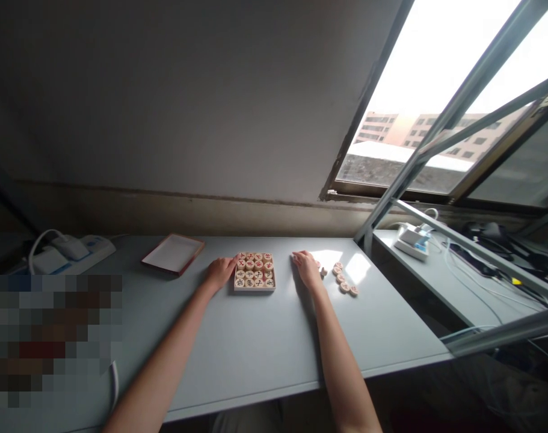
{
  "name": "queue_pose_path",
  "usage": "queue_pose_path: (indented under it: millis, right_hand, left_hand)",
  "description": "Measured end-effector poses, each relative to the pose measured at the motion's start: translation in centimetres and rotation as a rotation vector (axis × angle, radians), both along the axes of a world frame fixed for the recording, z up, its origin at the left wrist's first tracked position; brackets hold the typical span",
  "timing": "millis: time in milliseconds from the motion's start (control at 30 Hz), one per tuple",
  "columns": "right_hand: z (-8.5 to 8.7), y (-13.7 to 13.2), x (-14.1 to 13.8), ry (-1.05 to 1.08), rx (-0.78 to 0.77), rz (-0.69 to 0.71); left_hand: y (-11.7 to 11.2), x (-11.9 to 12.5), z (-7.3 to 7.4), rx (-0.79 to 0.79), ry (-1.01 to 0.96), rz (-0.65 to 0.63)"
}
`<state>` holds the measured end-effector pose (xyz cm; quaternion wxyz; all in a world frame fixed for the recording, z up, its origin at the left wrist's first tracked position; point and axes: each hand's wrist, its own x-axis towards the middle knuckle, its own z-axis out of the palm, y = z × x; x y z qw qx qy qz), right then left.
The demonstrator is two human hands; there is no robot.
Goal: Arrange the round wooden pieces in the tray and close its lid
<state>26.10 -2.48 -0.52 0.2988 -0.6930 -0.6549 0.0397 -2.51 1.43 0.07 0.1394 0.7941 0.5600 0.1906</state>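
Observation:
A shallow box (254, 289) of round wooden Chinese chess pieces (254, 264) stands on the desk in front of me. Its pieces sit in rows, some with red characters and some with black ones. My left hand (219, 273) is closed at the box's left side, fingertips at its upper left corner. To the right of the box, my right hand (305, 268) is held palm down, its fingers bent together and pointing left. Whatever those fingers hold, if anything, is hidden. Several loose chess pieces (341, 279) lie right of this hand, one partly behind it.
A box lid (173, 253) lies with its hollow side up at the left. Behind it, toward the wall, is a power strip (93, 245) with plugs. A metal frame (391, 198) rises at the right, beside another surface with a second power strip (411, 240) and cables.

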Motion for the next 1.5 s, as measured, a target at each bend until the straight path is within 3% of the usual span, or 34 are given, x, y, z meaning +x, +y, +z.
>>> queue_pose_path:
  millis: [100,233,367,500,667,800,900,1033,1133,1200,1300,1433,1500]
  right_hand:
    - [0.6,-0.1,-0.7,0.175,0.027,0.097]
    - [2.1,-0.7,-3.7,0.430,0.107,0.348]
    - [2.9,-1.3,-7.8,0.374,0.098,0.469]
    - [2.3,-1.3,-10.7,0.294,0.056,0.510]
    - [1.5,-1.2,-12.8,0.251,0.048,0.552]
    - [2.6,-1.6,-12.5,0.221,0.064,0.614]
    - [4.3,-2.0,-9.0,0.122,0.076,0.420]
    - [5.6,-2.9,-2.4,-0.182,0.034,-0.275]
    - [5.2,-3.6,0.9,-0.300,-0.150,-0.555]
    - [4.6,-3.8,1.8,-0.290,-0.269,-0.588]
    - [4.1,-4.0,2.3,-0.187,-0.378,-0.523]
    - [4.3,-4.0,2.8,-0.051,-0.404,-0.380]
    - [4.5,-3.9,2.5,0.047,-0.405,-0.220]
  left_hand:
    - [-0.1,0.0,0.1,-0.008,0.004,0.011]
    - [0.0,0.0,-0.1,0.006,0.006,0.003]
    - [0.0,0.0,-0.1,0.021,-0.001,0.000]
    - [-0.1,-0.3,0.4,-0.033,-0.063,-0.031]
    - [0.0,-1.1,1.0,-0.167,-0.170,-0.158]
    - [0.1,-1.4,0.7,-0.179,-0.216,-0.186]
    - [0.1,-1.2,0.3,-0.158,-0.192,-0.179]
    - [-0.1,-0.9,0.3,-0.091,-0.122,-0.153]
    - [-0.2,-0.8,0.5,-0.081,-0.086,-0.153]
    - [-0.2,-0.9,0.6,-0.090,-0.085,-0.162]
    - [-0.1,-1.1,0.7,-0.103,-0.112,-0.192]
    - [0.3,-1.2,0.6,-0.119,-0.123,-0.201]
    - [0.4,-1.2,0.4,-0.118,-0.129,-0.204]
